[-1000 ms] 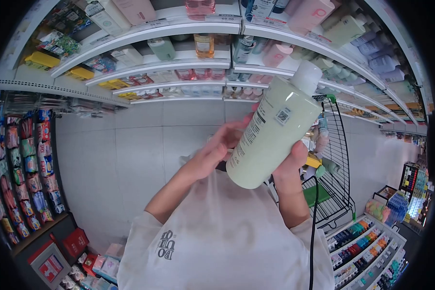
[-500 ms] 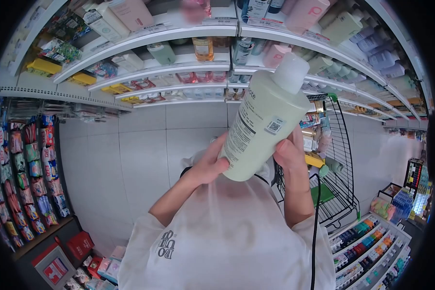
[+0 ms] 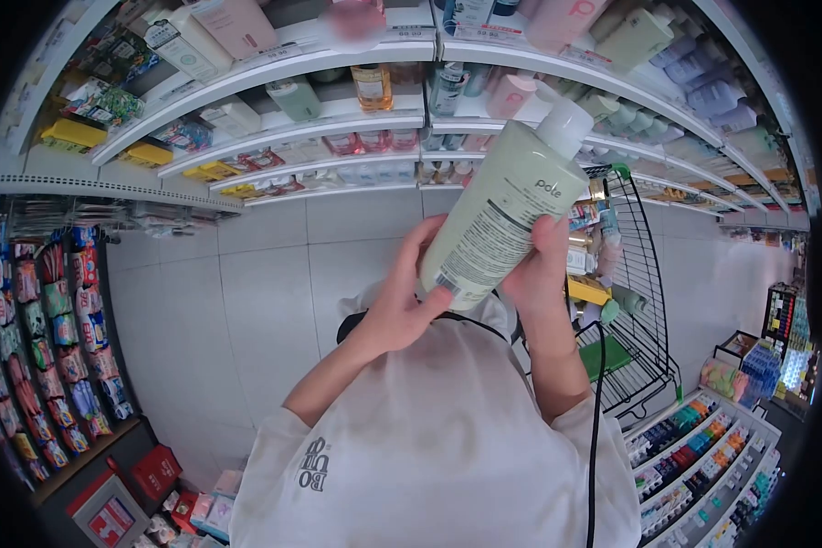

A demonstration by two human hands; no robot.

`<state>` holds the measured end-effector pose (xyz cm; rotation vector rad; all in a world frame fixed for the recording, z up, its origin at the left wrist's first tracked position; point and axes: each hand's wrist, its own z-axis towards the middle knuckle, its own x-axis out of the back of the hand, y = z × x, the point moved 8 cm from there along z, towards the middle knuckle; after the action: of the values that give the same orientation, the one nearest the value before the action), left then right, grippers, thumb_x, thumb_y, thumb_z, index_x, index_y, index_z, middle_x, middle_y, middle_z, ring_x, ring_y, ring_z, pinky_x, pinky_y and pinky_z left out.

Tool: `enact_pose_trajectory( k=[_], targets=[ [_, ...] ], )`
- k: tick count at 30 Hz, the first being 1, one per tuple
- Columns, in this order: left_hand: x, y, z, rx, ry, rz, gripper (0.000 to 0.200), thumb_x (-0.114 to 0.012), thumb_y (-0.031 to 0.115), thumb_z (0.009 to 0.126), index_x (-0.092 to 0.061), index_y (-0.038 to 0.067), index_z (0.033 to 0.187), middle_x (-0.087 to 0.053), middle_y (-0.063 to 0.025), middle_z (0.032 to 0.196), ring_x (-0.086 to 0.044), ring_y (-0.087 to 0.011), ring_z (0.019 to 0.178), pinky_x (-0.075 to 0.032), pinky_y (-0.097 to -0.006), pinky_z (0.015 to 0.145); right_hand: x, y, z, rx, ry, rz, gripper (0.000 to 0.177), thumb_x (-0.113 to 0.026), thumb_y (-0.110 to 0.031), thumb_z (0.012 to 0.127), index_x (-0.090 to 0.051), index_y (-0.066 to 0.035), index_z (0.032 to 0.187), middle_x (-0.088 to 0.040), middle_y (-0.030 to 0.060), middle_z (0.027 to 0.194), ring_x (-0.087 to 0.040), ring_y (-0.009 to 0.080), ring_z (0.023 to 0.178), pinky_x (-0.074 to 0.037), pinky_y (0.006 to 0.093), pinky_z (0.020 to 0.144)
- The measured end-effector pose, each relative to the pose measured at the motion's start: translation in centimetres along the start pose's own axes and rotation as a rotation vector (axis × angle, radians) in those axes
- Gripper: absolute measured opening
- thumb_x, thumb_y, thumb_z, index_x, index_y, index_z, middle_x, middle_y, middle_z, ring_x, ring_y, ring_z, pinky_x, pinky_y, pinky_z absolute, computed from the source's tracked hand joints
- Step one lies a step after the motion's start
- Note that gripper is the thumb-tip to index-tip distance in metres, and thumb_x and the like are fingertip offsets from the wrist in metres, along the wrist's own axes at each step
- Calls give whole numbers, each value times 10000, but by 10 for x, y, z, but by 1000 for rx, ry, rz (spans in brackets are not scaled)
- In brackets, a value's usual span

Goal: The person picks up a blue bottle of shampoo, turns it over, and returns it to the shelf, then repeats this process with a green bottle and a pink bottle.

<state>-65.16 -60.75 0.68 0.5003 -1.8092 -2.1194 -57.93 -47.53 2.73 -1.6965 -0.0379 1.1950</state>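
A large pale green bottle (image 3: 498, 215) with a white cap is held tilted in front of my chest, its top leaning to the upper right. Rows of dark print and a barcode near the base show on the side facing up. My left hand (image 3: 406, 297) wraps round the lower left of the bottle, thumb near the barcode. On the right side my right hand (image 3: 541, 265) grips it, with the thumb lying on the printed label.
Shelves of bottles (image 3: 338, 132) run across the top. A black wire cart (image 3: 644, 292) holding several products stands at the right. Hanging packets (image 3: 59, 310) fill a rack at the left. Another shelf unit (image 3: 694, 457) is at the lower right.
The bottle has been turned about its long axis, so the printed text now faces up. My right thumb has moved higher, onto the label. The view has shifted slightly.
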Motion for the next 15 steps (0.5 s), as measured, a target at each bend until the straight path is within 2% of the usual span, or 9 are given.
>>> enact_pose_trajectory(
  k=[1,2,4,5,6,8,9,11,15],
  targets=[
    [2,-9,-1,89,-31,-155,811,-575,503,876,-262,-18,1412,-429,-147,1351,-429,-264,1247,-302,-364,1055,1,6,2,-47,-111,26,621,-674,-392,842,-443,30,1235,-589,169,1145,-631,240,994,-542,342,810],
    [1,-18,-1,178,-62,-309,810,-512,565,896,-276,-18,1407,-437,-143,1348,-436,-262,1243,-310,-368,1052,4,6,3,-45,-106,26,621,-674,-392,842,-443,30,1235,-589,169,1145,-631,240,994,-542,342,810],
    [-4,-28,1,277,-129,-444,855,-441,637,883,-270,-7,1418,-432,-165,1352,-428,-280,1255,-329,-402,1042,-4,11,1,-132,-210,6,842,-532,-610,843,-340,6,1384,-505,194,1281,-569,323,1112,-526,425,873],
    [-11,-34,-2,373,-188,-578,907,-370,710,870,-264,4,1430,-428,-187,1356,-419,-299,1267,-347,-436,1033,-7,11,0,-130,-207,7,842,-532,-610,843,-340,6,1384,-505,194,1281,-569,323,1112,-526,425,873],
    [-12,-42,-5,376,-190,-577,907,-370,710,870,-264,4,1430,-428,-187,1356,-419,-299,1267,-347,-436,1033,-13,14,-2,-166,-198,71,873,-528,-632,831,-329,5,1393,-500,197,1282,-566,331,1118,-522,438,882],
    [-33,-60,-19,538,-326,-901,922,-376,728,850,-280,20,1432,-460,-200,1335,-512,-337,1178,-434,-474,953,-18,20,-4,-202,-189,137,904,-525,-655,819,-318,3,1403,-495,200,1283,-562,340,1124,-517,450,892],
    [-35,-57,-19,539,-327,-901,922,-376,728,850,-280,20,1432,-460,-200,1335,-512,-337,1178,-434,-474,953,-18,24,-5,-230,-197,179,922,-514,-672,813,-312,3,1407,-495,200,1280,-560,345,1126,-512,456,901],
    [-47,-29,-20,446,-540,-1123,900,-393,688,870,-263,-1,1435,-416,-143,1403,-442,-272,1277,-376,-451,1044,-17,28,-5,-260,-203,222,941,-504,-689,807,-305,3,1412,-494,201,1276,-558,349,1129,-507,462,911],
    [-43,-33,-26,369,-581,-1011,953,-460,706,833,-260,-7,1433,-422,-141,1392,-474,-263,1244,-404,-439,1023,-20,31,-6,-252,-228,193,970,-471,-735,792,-319,-1,1408,-497,216,1265,-570,353,1110,-499,470,918]
  ],
)
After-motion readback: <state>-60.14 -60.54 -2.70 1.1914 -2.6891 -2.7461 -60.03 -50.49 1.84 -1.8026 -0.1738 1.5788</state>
